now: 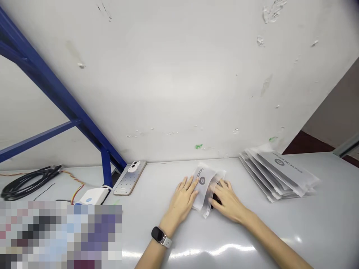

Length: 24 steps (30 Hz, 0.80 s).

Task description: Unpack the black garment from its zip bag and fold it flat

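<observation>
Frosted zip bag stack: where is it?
In the head view, the stack of frosted zip bags lies fanned on the table, to the right of the right hand.

Zip pouch [204, 183] under right hand [228, 203]

Blue steel frame [56, 97], coiled black cable [28, 185], white module [92, 196] with striped wires, perforated plate [126, 183], stacked frosted zip pouches [276, 173], scuffed white wall [179, 82]

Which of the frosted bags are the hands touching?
The zip bag between the left hand and right hand; the other bags lie piled apart, to the right.
</observation>
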Available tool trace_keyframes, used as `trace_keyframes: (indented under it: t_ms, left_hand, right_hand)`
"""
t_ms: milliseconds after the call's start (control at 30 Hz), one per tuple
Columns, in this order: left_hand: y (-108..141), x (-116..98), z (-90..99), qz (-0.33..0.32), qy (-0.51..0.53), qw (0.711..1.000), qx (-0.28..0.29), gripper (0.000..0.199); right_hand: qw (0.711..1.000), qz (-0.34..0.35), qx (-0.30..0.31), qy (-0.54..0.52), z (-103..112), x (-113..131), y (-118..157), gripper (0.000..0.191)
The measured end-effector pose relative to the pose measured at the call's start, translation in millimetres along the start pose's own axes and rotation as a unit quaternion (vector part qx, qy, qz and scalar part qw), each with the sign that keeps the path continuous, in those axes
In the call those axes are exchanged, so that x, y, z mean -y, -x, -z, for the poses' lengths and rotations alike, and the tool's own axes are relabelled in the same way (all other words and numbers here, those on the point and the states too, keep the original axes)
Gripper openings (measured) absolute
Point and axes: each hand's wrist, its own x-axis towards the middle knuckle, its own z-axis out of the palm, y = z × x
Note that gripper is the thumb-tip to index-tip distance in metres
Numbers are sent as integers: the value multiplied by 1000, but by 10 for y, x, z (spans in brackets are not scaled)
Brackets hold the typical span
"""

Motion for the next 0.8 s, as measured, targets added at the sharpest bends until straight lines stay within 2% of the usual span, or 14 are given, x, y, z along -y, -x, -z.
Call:
trace_keyframes:
  t_ms: [100, 200, 333, 500, 733, 800]
  left_hand:
    - [11, 11, -7, 8, -19, 1000, 3, 45]
    - [33, 58, -22, 11, -37, 999, -18, 44]
    - [61, 115, -45, 14, -54, 998, -32, 44]
    - [89, 203, -47, 33, -57, 998, 2, 46]
    - [252, 699, 89, 107, -126, 986, -24, 41]
    - [295, 780, 163, 139, -152, 979, -18, 38]
  right_hand:
    - [999, -17, 10, -37, 61, -16, -8, 37]
    - [998, -21, 23, -54, 157, -75, 3, 46]
    - [996, -14, 52, -66, 290, -228, 51, 29]
    - [992, 6, 65, -107, 383, -415, 108, 22]
    - [995, -58, 12, -81, 361, -652, 167, 18]
    - [995, -67, -6, -71, 339, -682, 170, 19]
